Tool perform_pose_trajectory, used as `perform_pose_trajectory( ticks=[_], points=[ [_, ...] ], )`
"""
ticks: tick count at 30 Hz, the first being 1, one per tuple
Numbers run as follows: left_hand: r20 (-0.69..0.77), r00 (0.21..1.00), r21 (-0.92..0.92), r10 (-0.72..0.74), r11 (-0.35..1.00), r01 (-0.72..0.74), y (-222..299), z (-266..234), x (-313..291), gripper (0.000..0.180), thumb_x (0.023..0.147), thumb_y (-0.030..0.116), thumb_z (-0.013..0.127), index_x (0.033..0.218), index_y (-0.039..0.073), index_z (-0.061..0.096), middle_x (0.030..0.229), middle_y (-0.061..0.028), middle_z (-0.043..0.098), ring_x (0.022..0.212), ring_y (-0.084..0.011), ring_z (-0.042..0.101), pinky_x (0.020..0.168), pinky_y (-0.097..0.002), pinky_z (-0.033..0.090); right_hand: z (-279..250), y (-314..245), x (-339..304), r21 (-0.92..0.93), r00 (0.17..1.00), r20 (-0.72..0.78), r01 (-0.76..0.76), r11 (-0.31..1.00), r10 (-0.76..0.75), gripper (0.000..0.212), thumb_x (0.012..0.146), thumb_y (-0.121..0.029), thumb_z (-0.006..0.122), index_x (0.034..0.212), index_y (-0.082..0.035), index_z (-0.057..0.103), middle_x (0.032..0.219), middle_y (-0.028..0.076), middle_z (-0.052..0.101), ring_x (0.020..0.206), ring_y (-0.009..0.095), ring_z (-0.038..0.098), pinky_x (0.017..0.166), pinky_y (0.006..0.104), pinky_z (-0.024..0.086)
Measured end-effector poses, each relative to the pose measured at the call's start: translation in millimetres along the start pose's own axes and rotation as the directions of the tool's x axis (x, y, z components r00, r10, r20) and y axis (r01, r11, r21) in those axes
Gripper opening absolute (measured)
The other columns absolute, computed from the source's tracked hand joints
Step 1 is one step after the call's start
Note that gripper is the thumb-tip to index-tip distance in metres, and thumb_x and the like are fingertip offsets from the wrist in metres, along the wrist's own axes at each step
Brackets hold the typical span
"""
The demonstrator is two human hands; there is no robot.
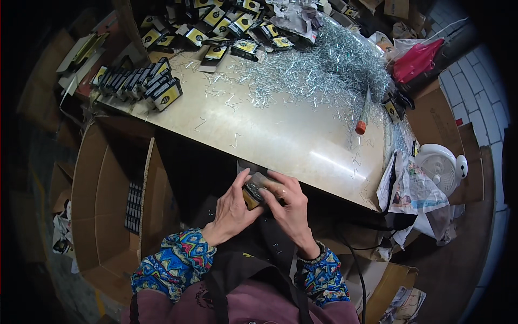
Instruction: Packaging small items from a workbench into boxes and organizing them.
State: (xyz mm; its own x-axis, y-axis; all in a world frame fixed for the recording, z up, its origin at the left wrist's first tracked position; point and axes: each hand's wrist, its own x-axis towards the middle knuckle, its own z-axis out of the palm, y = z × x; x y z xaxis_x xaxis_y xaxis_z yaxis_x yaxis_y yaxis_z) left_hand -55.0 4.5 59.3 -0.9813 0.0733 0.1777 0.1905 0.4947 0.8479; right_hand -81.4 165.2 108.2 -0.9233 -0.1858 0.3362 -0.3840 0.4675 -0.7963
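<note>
In front of my body, just off the table's near edge, I hold a small black-and-yellow box (251,201). Its upper side shows shiny metal bits, and a greyish, see-through plastic piece rises over it. The fingers of my left hand (231,209) are closed round the box's left side. My right hand (290,209) grips it from the right, thumb and fingers bent over the top. Beyond both hands, a large heap of thin, bent silvery wire pieces (324,70) spreads over the pale tabletop (259,137).
Filled black-and-yellow boxes (135,81) stand in rows at the table's left end; several more boxes (216,21) lie jumbled at the back. A clear tube with an orange end (361,127) rests by the heap. An open cardboard carton (110,200) is at left, a white fan (440,168) at right.
</note>
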Motion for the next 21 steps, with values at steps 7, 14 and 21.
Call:
perform_pose_trajectory(
  ticks=[7, 14, 21],
  points=[
    [-0.051, 0.994, 0.052, 0.100, 0.994, -0.098, -4, 1, 4, 0.089, 0.075, 0.020, 0.083, 0.143, 0.006, 0.027, 0.131, -0.0240, 0.056, 0.113, -0.0419, 0.062, 0.088, -0.0462, 0.054, 0, 2, -9, -0.172, 0.986, 0.063, 0.162, 0.972, -0.153, 0.029, 0.082, -0.003, 0.076, 0.111, -0.002, 0.073, 0.133, 0.023, 0.058, 0.114, 0.033, 0.063, 0.091, 0.0353, 0.053],
    [-0.098, 0.972, 0.104, 0.215, 0.973, -0.204, 4, 2, 9, 0.082, 0.075, 0.016, 0.083, 0.137, 0.009, 0.030, 0.122, -0.0212, 0.059, 0.099, -0.0413, 0.066, 0.081, -0.0443, 0.056, 4, 11, -16, -0.115, 0.995, 0.033, 0.102, 0.988, -0.099, 0.032, 0.080, -0.004, 0.078, 0.111, -0.005, 0.073, 0.137, 0.022, 0.056, 0.114, 0.035, 0.061, 0.089, 0.0376, 0.053],
    [-0.093, 0.975, 0.026, 0.200, 0.980, -0.199, 5, 2, 11, 0.076, 0.075, 0.012, 0.081, 0.135, 0.010, 0.034, 0.126, -0.0186, 0.057, 0.106, -0.0414, 0.063, 0.082, -0.0439, 0.056, 3, 9, -19, -0.009, 0.996, -0.089, 0.015, 1.000, -0.016, 0.032, 0.079, -0.006, 0.079, 0.111, -0.005, 0.073, 0.135, 0.025, 0.056, 0.112, 0.036, 0.062, 0.090, 0.0392, 0.053]
  ],
)
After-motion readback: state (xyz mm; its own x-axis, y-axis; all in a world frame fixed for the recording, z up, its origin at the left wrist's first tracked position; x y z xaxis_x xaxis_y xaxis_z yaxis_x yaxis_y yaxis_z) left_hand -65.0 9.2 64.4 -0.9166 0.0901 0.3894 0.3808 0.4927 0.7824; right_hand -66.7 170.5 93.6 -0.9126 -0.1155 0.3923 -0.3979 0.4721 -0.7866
